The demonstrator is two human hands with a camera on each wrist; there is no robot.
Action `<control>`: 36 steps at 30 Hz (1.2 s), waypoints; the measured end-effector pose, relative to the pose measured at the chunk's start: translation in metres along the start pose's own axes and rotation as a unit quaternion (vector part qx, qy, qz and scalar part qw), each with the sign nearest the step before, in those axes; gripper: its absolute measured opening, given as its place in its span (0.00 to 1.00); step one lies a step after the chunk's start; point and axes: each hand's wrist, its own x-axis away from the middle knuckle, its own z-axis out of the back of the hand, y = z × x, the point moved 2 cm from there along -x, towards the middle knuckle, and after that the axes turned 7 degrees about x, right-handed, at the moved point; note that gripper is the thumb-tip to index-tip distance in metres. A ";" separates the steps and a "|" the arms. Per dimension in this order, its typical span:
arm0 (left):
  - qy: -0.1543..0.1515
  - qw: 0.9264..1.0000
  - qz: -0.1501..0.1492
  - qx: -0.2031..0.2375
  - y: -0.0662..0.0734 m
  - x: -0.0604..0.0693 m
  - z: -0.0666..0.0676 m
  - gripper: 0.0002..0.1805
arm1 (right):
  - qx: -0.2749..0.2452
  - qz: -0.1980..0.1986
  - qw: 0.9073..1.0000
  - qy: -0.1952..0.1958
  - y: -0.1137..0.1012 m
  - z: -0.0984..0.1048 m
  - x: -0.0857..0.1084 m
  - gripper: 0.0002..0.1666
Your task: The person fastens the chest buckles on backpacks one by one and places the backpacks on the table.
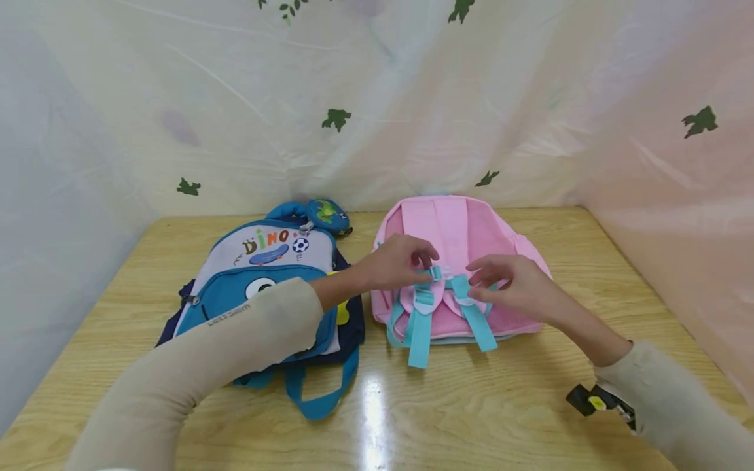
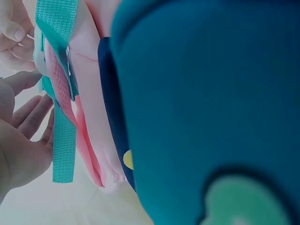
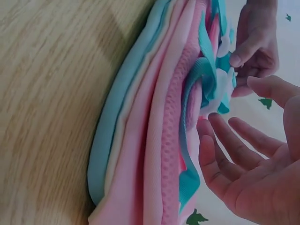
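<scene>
The pink backpack (image 1: 450, 222) lies on the wooden table (image 1: 595, 268) with its strap side up, just to the right of a blue backpack (image 1: 232, 289) that the left forearm reaches across. Both hands are at its middle, where two turquoise straps (image 1: 419, 337) (image 1: 480, 324) trail toward the near edge. The left hand (image 1: 397, 265) has its thumb and fingertips at a small turquoise buckle (image 1: 434, 272), the thumb seeming to touch it; whether they pinch it I cannot tell (the strap webbing hides that spot in the left wrist view). The right hand (image 1: 518, 284) holds nothing: its fingers are spread and softly bent beside the other strap, thumb clear of them.

The step in hand looks like work on the straps and their buckle, fastening or freeing it; these pictures alone do not settle which. A next move there would probably call for a sure pinch on each side of the buckle, with the two hands kept level and the loose ends held out of the way.
</scene>
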 end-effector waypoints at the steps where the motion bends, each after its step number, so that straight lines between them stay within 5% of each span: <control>1: 0.000 1.000 0.000 -0.002 0.000 0.000 -0.001 0.18 | 0.004 -0.003 1.000 -0.004 0.000 -0.002 -0.001 0.23; 22: -0.012 0.999 0.016 -0.031 -0.001 -0.006 -0.014 0.18 | 0.016 -0.042 0.999 -0.009 0.001 -0.017 -0.008 0.26; 36: -0.020 1.000 0.009 -0.018 0.000 -0.005 -0.010 0.18 | 0.028 -0.078 0.996 -0.013 0.002 -0.014 -0.003 0.28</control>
